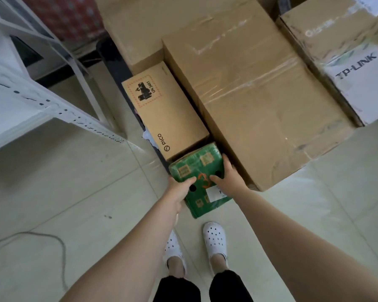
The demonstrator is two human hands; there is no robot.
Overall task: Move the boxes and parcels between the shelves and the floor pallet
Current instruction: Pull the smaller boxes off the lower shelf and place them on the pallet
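Green parcel [194, 165], L hand [179, 191], R hand [226, 178] gripping it, by PICO box [170, 114]

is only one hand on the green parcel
No, the left hand and the right hand both grip the green parcel, one on each side of it.

Floor [74, 192]: pale glossy tiles with thin joints. A grey cable [60, 243] lies on the tiles at lower left, bent in a loop. Dark specks [108, 216] mark a tile beyond it. Two white perforated clogs [214, 238] stand side by side, apart, under black trousers [177, 288].
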